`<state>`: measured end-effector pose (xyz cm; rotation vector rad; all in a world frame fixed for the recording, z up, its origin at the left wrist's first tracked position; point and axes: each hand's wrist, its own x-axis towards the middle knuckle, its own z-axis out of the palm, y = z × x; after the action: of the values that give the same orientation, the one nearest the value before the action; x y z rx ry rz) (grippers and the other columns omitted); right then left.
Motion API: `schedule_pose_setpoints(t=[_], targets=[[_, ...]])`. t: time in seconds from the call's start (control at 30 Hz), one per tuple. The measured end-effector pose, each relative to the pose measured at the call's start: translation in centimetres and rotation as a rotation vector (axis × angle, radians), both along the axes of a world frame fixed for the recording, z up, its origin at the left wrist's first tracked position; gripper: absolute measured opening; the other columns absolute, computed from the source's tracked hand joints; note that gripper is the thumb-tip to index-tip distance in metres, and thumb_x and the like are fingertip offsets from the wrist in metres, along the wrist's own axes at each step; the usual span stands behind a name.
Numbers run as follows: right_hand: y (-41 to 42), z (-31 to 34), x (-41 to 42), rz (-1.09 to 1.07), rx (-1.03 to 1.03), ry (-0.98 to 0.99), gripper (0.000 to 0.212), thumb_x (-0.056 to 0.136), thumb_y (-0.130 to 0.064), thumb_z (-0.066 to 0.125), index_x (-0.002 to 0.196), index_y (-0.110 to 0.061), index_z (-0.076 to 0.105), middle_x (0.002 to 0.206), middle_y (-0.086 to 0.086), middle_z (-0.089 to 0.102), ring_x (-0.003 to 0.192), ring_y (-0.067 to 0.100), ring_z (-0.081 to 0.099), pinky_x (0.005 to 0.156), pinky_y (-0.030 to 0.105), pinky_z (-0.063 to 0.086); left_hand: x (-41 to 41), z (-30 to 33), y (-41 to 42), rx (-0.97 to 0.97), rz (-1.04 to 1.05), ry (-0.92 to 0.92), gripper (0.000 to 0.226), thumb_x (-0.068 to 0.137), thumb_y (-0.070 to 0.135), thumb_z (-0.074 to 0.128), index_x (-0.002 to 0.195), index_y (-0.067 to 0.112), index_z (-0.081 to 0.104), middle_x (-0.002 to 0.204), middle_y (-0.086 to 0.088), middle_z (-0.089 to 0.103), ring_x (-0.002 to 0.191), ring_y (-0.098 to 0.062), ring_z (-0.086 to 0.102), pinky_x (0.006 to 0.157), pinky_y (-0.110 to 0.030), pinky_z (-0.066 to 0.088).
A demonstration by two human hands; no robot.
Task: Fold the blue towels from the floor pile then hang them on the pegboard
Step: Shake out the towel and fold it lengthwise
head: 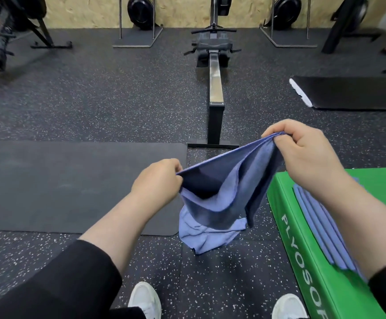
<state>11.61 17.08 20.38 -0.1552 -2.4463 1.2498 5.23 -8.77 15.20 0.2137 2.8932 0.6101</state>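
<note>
A blue towel hangs in the air between both hands, sagging in loose folds. My left hand pinches its lower left corner. My right hand is higher and grips the upper right corner. Below the hanging towel, another crumpled blue towel lies on the speckled floor. Several folded blue towels are stacked on a green plyo box at the right, partly hidden by my right forearm. No pegboard is in view.
A dark exercise mat lies on the floor at the left. A rowing machine stands straight ahead. Another black mat is at the far right. Bikes and stands line the back wall. My white shoes show at the bottom.
</note>
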Motion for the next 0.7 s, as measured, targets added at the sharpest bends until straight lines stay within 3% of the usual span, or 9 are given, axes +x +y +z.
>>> schedule_pose_setpoints(t=[0.13, 0.2, 0.27, 0.37, 0.47, 0.57, 0.63, 0.7], targets=[[2.6, -0.5, 0.5, -0.056, 0.123, -0.083, 0.032, 0.09, -0.004, 0.045, 0.084, -0.024, 0.07, 0.062, -0.022, 0.063, 0.055, 0.002, 0.052, 0.057, 0.028, 0.037, -0.6, 0.5, -3.2, 0.068, 0.07, -0.112, 0.022, 0.081, 0.009, 0.053, 0.082, 0.027, 0.065, 0.084, -0.004, 0.071, 0.08, -0.029, 0.065, 0.067, -0.031, 0.049], [3.8, -1.4, 0.8, -0.039, 0.205, -0.171, 0.032, 0.091, -0.005, 0.047, 0.087, -0.026, 0.07, 0.069, -0.012, 0.067, 0.061, 0.006, 0.056, 0.061, 0.033, 0.044, -0.2, 1.0, -4.2, 0.191, 0.076, -0.163, 0.02, 0.079, 0.008, 0.056, 0.082, 0.022, 0.07, 0.076, -0.012, 0.073, 0.064, -0.026, 0.063, 0.059, -0.029, 0.046], [4.5, -2.5, 1.0, -0.019, 0.272, -0.234, 0.027, 0.094, -0.008, 0.05, 0.09, -0.027, 0.068, 0.077, -0.001, 0.069, 0.074, 0.024, 0.063, 0.073, 0.04, 0.051, 0.4, 1.8, -4.6, 0.252, 0.079, -0.193, 0.015, 0.081, 0.006, 0.057, 0.082, 0.015, 0.07, 0.064, -0.015, 0.068, 0.048, -0.021, 0.055, 0.05, -0.023, 0.04], [5.3, -3.3, 1.5, -0.002, 0.344, -0.284, 0.023, 0.097, -0.012, 0.054, 0.089, -0.031, 0.065, 0.077, 0.003, 0.069, 0.079, 0.03, 0.064, 0.076, 0.041, 0.051, 1.2, 3.0, -4.4, 0.381, 0.136, -0.237, 0.017, 0.086, 0.005, 0.053, 0.086, 0.011, 0.068, 0.048, -0.003, 0.052, 0.037, -0.017, 0.042, 0.048, -0.021, 0.029], [5.4, -3.2, 1.9, -0.003, 0.344, -0.29, 0.023, 0.098, -0.015, 0.057, 0.086, -0.033, 0.065, 0.07, 0.0, 0.068, 0.075, 0.029, 0.065, 0.074, 0.04, 0.052, 1.9, 4.0, -3.9, 0.562, 0.209, -0.26, 0.026, 0.092, 0.005, 0.045, 0.091, 0.013, 0.069, 0.051, -0.002, 0.057, 0.035, -0.014, 0.041, 0.05, -0.021, 0.027], [5.2, -2.9, 2.2, -0.027, 0.316, -0.271, 0.024, 0.098, -0.013, 0.056, 0.085, -0.03, 0.067, 0.057, -0.002, 0.062, 0.057, 0.017, 0.062, 0.057, 0.031, 0.044, 2.3, 4.8, -3.4, 0.718, 0.296, -0.251, 0.03, 0.093, 0.006, 0.044, 0.091, 0.017, 0.072, 0.052, 0.0, 0.059, 0.035, -0.012, 0.044, 0.052, -0.021, 0.031], [4.8, -2.6, 2.5, -0.022, 0.209, -0.27, 0.021, 0.098, -0.01, 0.054, 0.088, -0.021, 0.068, 0.06, 0.006, 0.067, 0.05, 0.014, 0.064, 0.054, 0.029, 0.044, 2.5, 5.3, -3.3, 0.794, 0.323, -0.262, 0.029, 0.093, 0.006, 0.045, 0.091, 0.017, 0.072, 0.062, -0.002, 0.07, 0.045, -0.014, 0.057, 0.053, -0.022, 0.041], [4.6, -2.5, 2.8, -0.013, 0.053, -0.266, 0.021, 0.098, -0.006, 0.051, 0.09, -0.017, 0.067, 0.076, 0.017, 0.072, 0.059, 0.025, 0.071, 0.056, 0.034, 0.052, 2.6, 5.6, -3.6, 0.857, 0.3, -0.29, 0.028, 0.091, 0.004, 0.048, 0.093, 0.014, 0.073, 0.084, -0.009, 0.078, 0.066, -0.019, 0.069, 0.063, -0.028, 0.054]])
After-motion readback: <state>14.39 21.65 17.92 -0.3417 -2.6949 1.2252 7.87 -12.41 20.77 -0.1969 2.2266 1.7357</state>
